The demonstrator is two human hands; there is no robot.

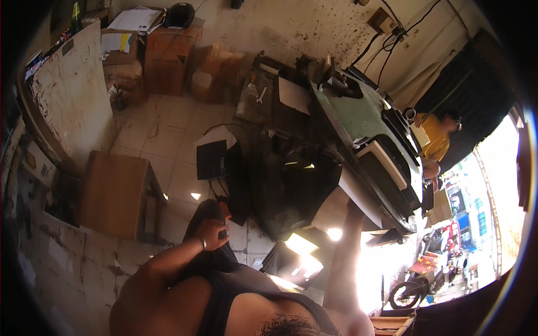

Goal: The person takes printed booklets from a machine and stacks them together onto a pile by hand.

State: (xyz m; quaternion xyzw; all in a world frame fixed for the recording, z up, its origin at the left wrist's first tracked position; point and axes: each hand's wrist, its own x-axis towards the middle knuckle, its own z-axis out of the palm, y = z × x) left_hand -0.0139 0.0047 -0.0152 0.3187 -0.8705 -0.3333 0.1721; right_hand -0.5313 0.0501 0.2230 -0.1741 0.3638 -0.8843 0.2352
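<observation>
My left hand (213, 234), with a band at its wrist, lies over my dark-clothed knee. Its fingers curl round a small dark thing that I cannot make out. Just above the knuckles is a small orange object (226, 210), partly hidden by the knee. My right forearm (343, 263) stretches forward to a white sheet or panel (361, 199) at the edge of a large green-topped machine (364, 115). Shadow and the panel hide the right fingers, so what they touch does not show.
A wooden stool (115, 193) stands at left. A black box (212, 159) lies on the tiled floor near my knee. Cartons (168, 61) line the far wall. A person in a yellow shirt (436, 137) is beyond the machine; a motorcycle (420, 280) stands outside at right.
</observation>
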